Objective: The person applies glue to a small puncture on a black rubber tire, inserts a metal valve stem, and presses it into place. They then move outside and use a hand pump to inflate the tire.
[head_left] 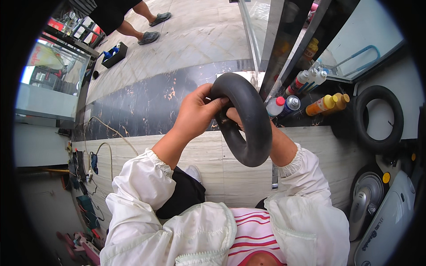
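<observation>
A black rubber inner tube point(247, 150) is held upright and slightly tilted in the middle of the view. My left hand point(197, 113) grips its upper left part, with the thumb on the inner side and fingers behind it. My right hand point(237, 116) is mostly hidden behind the tube, with curled fingers showing through the ring and the wrist coming out at its right. Just beyond, to the right, stand spray cans point(291, 103) and bottles point(321, 105).
Another person's legs in sandals point(146, 37) are at top left near a black box point(113, 56). A glass case point(49, 88) and cables point(120, 133) lie left. A second tube point(395, 122) leans right, above a scooter-like vehicle point(384, 221). A doorway frame point(295, 40) rises ahead.
</observation>
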Demonstrator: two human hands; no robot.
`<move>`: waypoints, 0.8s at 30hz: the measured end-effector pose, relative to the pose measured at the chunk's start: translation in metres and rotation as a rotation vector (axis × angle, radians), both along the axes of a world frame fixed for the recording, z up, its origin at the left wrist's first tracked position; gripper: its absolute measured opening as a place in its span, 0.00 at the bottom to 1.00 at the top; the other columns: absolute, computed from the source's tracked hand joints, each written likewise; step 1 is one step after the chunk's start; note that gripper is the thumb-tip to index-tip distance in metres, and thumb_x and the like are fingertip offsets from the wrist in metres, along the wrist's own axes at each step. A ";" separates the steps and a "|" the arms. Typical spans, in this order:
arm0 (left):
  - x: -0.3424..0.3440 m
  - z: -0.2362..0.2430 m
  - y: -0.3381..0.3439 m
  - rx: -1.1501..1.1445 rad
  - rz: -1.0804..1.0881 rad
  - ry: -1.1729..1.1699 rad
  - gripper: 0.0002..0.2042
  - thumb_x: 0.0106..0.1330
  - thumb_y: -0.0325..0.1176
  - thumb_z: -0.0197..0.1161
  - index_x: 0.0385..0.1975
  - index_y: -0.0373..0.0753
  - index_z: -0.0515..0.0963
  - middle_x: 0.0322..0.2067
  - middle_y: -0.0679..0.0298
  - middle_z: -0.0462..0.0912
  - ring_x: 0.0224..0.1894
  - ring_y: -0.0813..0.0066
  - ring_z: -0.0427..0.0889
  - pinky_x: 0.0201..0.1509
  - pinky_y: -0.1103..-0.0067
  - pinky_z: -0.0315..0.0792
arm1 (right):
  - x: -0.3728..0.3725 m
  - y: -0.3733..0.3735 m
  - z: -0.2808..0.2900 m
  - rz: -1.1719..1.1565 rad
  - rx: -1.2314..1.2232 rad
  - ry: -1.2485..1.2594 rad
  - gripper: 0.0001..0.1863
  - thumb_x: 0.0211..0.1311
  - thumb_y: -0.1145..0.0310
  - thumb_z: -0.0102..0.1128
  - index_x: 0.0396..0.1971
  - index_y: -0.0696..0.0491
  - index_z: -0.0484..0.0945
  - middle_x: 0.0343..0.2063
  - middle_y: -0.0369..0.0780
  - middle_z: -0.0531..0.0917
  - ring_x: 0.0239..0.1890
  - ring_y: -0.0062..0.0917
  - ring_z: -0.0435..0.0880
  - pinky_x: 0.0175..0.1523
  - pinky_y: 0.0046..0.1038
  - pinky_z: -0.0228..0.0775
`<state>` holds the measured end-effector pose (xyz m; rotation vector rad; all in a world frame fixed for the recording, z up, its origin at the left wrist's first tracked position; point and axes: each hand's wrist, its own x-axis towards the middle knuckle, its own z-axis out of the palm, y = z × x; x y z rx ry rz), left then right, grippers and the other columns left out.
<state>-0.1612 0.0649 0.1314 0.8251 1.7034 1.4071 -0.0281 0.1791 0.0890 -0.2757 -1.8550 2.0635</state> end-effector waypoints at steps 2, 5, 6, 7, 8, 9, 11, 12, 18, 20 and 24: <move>-0.001 -0.003 0.001 0.013 0.003 0.005 0.10 0.63 0.27 0.63 0.42 0.33 0.78 0.33 0.65 0.83 0.36 0.81 0.79 0.40 0.81 0.73 | -0.004 -0.001 -0.019 -0.006 -0.136 -0.012 0.10 0.57 0.68 0.63 0.37 0.56 0.79 0.26 0.35 0.79 0.29 0.15 0.75 0.34 0.21 0.70; -0.004 -0.012 -0.001 0.060 -0.005 0.013 0.09 0.63 0.27 0.63 0.41 0.32 0.78 0.33 0.64 0.83 0.35 0.82 0.79 0.40 0.81 0.73 | -0.004 -0.001 -0.034 0.057 -0.314 -0.199 0.08 0.58 0.69 0.62 0.35 0.55 0.78 0.24 0.33 0.76 0.27 0.15 0.73 0.31 0.20 0.68; -0.004 -0.012 -0.001 0.055 -0.005 0.027 0.09 0.63 0.27 0.63 0.41 0.32 0.78 0.33 0.64 0.83 0.35 0.82 0.79 0.40 0.81 0.73 | -0.003 0.003 -0.040 0.103 -0.407 -0.207 0.06 0.57 0.70 0.61 0.34 0.54 0.78 0.23 0.33 0.76 0.26 0.14 0.73 0.28 0.20 0.67; -0.005 -0.012 -0.001 0.050 -0.006 0.041 0.09 0.63 0.27 0.63 0.41 0.32 0.78 0.33 0.64 0.83 0.35 0.82 0.79 0.40 0.81 0.73 | -0.002 0.006 -0.046 0.146 -0.500 -0.221 0.05 0.57 0.71 0.61 0.32 0.54 0.78 0.23 0.33 0.76 0.25 0.14 0.72 0.26 0.20 0.65; -0.007 -0.013 -0.002 0.049 -0.009 0.004 0.09 0.63 0.27 0.63 0.40 0.32 0.78 0.33 0.64 0.83 0.35 0.82 0.78 0.39 0.81 0.73 | -0.001 0.007 -0.044 0.141 -0.530 -0.241 0.05 0.56 0.71 0.60 0.32 0.54 0.78 0.22 0.33 0.76 0.24 0.14 0.72 0.25 0.20 0.64; -0.009 -0.014 -0.002 0.047 -0.012 -0.033 0.08 0.63 0.27 0.63 0.40 0.32 0.78 0.33 0.64 0.83 0.35 0.83 0.78 0.39 0.81 0.73 | 0.000 0.008 -0.040 0.136 -0.560 -0.260 0.04 0.56 0.71 0.60 0.31 0.54 0.78 0.22 0.33 0.76 0.23 0.14 0.72 0.25 0.21 0.63; -0.010 -0.013 -0.004 0.023 -0.033 -0.040 0.08 0.63 0.27 0.63 0.40 0.32 0.78 0.33 0.64 0.83 0.34 0.83 0.78 0.38 0.81 0.73 | 0.000 0.007 -0.029 0.192 -0.519 -0.300 0.04 0.56 0.71 0.60 0.31 0.54 0.78 0.21 0.32 0.76 0.22 0.14 0.73 0.25 0.21 0.64; -0.008 -0.012 -0.004 0.001 -0.050 -0.010 0.08 0.63 0.27 0.63 0.40 0.32 0.79 0.32 0.64 0.83 0.34 0.83 0.78 0.38 0.81 0.73 | 0.000 0.007 -0.023 0.220 -0.498 -0.319 0.04 0.56 0.71 0.60 0.31 0.54 0.79 0.21 0.32 0.76 0.22 0.15 0.73 0.25 0.21 0.65; -0.009 -0.017 -0.001 -0.006 -0.056 -0.068 0.08 0.64 0.27 0.63 0.40 0.33 0.79 0.33 0.66 0.83 0.34 0.83 0.78 0.38 0.81 0.73 | -0.001 0.008 -0.034 0.188 -0.345 -0.207 0.08 0.56 0.72 0.61 0.36 0.56 0.79 0.25 0.33 0.78 0.26 0.15 0.74 0.29 0.21 0.68; -0.012 -0.016 -0.001 0.040 -0.051 -0.164 0.09 0.64 0.27 0.63 0.42 0.33 0.78 0.34 0.66 0.83 0.34 0.82 0.79 0.38 0.81 0.74 | 0.000 0.008 -0.027 0.175 -0.319 -0.178 0.13 0.56 0.73 0.60 0.42 0.57 0.78 0.30 0.34 0.79 0.27 0.15 0.76 0.31 0.21 0.70; -0.017 0.005 -0.005 0.056 -0.043 -0.304 0.11 0.64 0.27 0.63 0.45 0.34 0.76 0.38 0.66 0.81 0.36 0.82 0.78 0.38 0.81 0.74 | 0.003 0.006 0.016 0.037 -0.066 -0.229 0.21 0.55 0.76 0.58 0.50 0.64 0.71 0.40 0.41 0.80 0.33 0.18 0.79 0.36 0.22 0.73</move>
